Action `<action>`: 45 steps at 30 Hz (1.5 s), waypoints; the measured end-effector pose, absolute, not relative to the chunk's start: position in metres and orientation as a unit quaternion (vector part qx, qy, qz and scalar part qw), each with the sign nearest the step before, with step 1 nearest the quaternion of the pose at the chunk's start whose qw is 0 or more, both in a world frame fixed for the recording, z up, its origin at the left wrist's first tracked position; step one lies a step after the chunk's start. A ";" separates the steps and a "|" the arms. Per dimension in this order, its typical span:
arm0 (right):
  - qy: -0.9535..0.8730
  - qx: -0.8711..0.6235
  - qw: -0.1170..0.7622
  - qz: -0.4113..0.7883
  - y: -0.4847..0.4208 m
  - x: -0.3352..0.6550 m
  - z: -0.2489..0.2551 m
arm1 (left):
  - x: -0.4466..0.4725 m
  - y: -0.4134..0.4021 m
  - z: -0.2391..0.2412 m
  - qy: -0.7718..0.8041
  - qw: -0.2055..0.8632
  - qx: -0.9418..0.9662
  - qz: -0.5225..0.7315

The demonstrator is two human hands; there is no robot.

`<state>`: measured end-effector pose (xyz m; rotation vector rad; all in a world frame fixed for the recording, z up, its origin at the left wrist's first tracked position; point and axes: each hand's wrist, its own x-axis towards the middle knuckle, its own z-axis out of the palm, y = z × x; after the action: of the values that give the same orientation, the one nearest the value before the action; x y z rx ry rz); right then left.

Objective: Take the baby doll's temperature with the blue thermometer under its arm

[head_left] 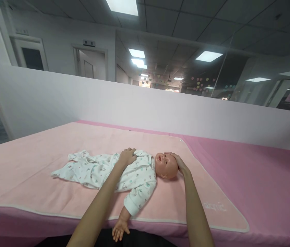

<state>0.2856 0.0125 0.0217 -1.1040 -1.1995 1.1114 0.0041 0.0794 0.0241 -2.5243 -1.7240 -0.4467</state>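
Note:
A baby doll (137, 175) in a white patterned suit lies on its back across a peach mat (173, 209), its head to the right. My left hand (128, 157) lies over the doll's belly, palm down, with the fingers resting on the cloth. At the crown of the doll's head (169, 166), my right hand (179, 163) is laid along the far side, fingers stretched out and partly hidden behind it. The doll's near arm (121, 224) reaches toward me, its hand hanging past the table edge. Both trouser legs (75, 171) lie loose to the left.
Beneath the mat, a pink cover (237, 164) spreads over the table. A white partition (145, 106) rises along the back edge, with glass above it. Doorways (91, 63) stand beyond. Dark clothing on my lap (140, 239) shows under the near edge.

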 end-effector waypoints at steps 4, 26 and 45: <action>-0.518 -0.460 0.547 0.469 0.009 0.286 0.022 | 0.004 0.083 0.022 -0.564 0.016 -0.814 -0.138; -0.519 -0.453 0.575 0.442 0.018 0.290 0.017 | 0.002 0.088 0.021 -0.566 -0.012 -0.814 -0.128; -0.489 -0.471 0.625 0.383 0.018 0.287 0.018 | 0.002 0.089 0.018 -0.563 -0.005 -0.816 -0.131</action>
<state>0.2871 0.0181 0.0179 -1.0817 -1.1229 0.8799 0.0018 0.0892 0.0182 -2.5721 -1.7747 -0.4127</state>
